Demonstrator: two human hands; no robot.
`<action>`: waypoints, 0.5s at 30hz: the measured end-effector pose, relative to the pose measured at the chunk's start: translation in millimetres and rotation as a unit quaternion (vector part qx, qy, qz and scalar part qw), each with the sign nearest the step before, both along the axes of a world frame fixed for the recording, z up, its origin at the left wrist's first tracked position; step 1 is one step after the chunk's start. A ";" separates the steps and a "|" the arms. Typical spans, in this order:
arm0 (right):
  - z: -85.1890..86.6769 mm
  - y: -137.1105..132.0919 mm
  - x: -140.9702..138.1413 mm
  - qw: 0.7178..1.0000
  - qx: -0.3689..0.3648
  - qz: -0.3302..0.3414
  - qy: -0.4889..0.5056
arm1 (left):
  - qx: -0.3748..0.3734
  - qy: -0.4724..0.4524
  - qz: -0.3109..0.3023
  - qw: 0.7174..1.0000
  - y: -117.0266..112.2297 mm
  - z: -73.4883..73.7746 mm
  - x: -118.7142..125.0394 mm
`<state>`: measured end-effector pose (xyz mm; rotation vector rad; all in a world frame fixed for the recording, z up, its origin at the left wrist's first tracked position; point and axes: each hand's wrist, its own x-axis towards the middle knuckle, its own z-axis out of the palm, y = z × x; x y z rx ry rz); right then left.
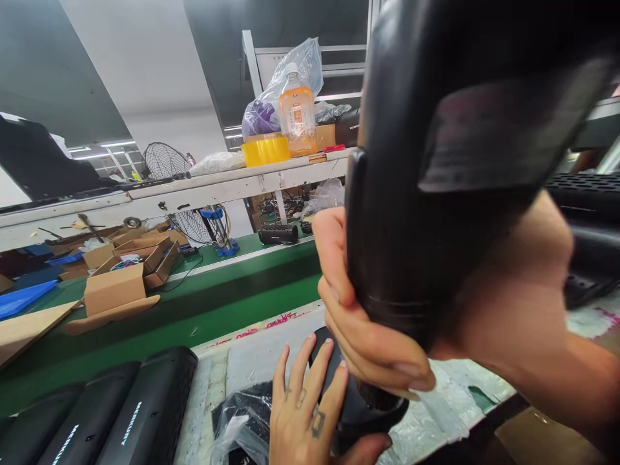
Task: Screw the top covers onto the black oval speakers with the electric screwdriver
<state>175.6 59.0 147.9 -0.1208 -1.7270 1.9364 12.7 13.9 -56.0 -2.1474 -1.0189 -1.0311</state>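
Note:
A big black cylindrical speaker (436, 194) is held up very close to the camera, its lower end down near the white work mat (252, 355). My right hand (361, 323) is wrapped around its lower part, the arm coming in from the right. My left hand (307, 407) lies with spread fingers on the speaker's round black lower end (361, 410), thumb underneath. A crumpled clear plastic bag (237, 420) lies just left of that hand.
Three black speakers (145, 400) lie side by side at the bottom left. Beyond the mat runs a green conveyor belt (217, 303) carrying open cardboard boxes (126, 271) and a small black speaker (278, 234). A shelf (217, 184) holds an orange bottle (296, 110) and yellow tape (265, 150); a fan (169, 168) stands behind.

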 end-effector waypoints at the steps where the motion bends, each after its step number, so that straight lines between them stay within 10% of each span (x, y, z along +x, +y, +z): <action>1: 2.6 -3.3 -2.2 1.000 -0.023 0.016 0.000 | 0.002 0.014 0.001 1.000 -0.1 -0.9 -1.3; 10: -13.0 3.9 -1.8 0.983 0.053 0.128 0.122 | 0.003 -0.060 0.020 0.998 -0.2 -4.3 7.4; 15: -1.3 14.7 31.2 0.974 0.115 0.074 0.179 | -0.022 -0.083 0.002 0.996 -1.9 -5.9 11.0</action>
